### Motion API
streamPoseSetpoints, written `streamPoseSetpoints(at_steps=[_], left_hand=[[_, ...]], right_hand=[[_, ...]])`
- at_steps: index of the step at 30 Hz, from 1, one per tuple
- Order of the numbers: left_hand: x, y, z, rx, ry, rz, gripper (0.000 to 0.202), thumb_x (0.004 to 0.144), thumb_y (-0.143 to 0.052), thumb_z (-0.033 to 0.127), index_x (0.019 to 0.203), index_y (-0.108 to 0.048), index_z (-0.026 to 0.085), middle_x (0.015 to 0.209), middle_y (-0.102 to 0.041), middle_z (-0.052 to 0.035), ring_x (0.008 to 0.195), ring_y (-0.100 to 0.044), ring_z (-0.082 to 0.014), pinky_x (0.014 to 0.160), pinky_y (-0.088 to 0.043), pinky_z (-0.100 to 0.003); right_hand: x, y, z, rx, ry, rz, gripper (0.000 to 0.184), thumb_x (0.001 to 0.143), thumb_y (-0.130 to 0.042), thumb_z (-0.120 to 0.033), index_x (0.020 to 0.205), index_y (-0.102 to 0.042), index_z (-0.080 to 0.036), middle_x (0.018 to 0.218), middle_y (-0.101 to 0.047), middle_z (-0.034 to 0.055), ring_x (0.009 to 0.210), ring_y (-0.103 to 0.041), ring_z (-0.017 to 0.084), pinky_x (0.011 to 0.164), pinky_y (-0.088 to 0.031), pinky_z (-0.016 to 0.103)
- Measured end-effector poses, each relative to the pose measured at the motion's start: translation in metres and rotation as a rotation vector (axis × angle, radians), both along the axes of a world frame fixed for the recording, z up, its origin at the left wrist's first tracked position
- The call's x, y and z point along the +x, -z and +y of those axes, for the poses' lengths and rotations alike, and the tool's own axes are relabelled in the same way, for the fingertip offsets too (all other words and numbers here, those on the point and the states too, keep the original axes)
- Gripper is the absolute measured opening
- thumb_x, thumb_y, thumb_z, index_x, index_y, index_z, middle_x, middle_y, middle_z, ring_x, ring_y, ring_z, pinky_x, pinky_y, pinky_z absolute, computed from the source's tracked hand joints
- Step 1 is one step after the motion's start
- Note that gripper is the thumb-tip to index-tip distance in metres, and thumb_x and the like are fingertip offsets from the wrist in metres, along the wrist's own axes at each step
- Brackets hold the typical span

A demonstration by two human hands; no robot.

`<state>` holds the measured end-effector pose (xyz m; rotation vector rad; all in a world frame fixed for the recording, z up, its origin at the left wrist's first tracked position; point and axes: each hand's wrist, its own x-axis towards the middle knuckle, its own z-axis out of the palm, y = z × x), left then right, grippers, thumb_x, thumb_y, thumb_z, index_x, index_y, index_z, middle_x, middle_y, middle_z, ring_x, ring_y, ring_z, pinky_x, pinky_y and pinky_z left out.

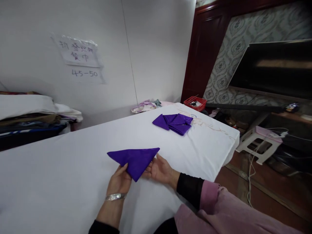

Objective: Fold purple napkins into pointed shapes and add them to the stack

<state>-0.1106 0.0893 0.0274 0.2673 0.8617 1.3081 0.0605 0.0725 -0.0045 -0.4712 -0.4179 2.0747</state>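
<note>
A purple cloth napkin [136, 160], folded into a triangle with one point toward me, is held just over the white-covered table. My left hand [119, 181] grips its lower left edge, thumb on top and fingers beneath. My right hand [161, 169] is at the right edge, with its fingers partly tucked under the cloth and hidden there. Farther back on the table lie more folded purple napkins [179, 122], overlapping each other.
The white tablecloth [73, 169] reaches a corner at the right. Near the wall are a red basket [195, 103] and crumpled light fabrics [145, 106]. Stacked clothes [34, 113] stand at the left. A pink-topped stool [264, 139] with cables is on the floor at right.
</note>
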Motion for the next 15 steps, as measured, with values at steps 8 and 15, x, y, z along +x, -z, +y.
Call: streamPoseSetpoints(at_steps=[8,15], left_hand=[[0.029,0.012,-0.015,0.004,0.089,0.065,0.038,0.070,-0.054,-0.001,0.100,-0.064,0.020,0.085,-0.073,-0.0010,0.084,-0.069,-0.0190,0.079,-0.058,-0.031],[0.023,0.011,-0.012,-0.126,0.113,0.062,0.028,0.079,-0.050,0.005,0.098,-0.063,0.021,0.081,-0.072,-0.0002,0.082,-0.069,-0.0179,0.077,-0.058,-0.029]], right_hand=[[-0.012,0.022,0.001,-0.090,0.125,-0.161,0.026,0.065,-0.064,-0.024,0.091,-0.061,-0.021,0.082,-0.070,0.0017,0.093,-0.064,0.022,0.084,-0.047,0.037],[0.012,0.020,0.004,-0.123,0.091,-0.267,0.026,0.060,-0.064,-0.012,0.085,-0.062,-0.019,0.073,-0.069,0.0000,0.085,-0.066,0.021,0.085,-0.047,0.036]])
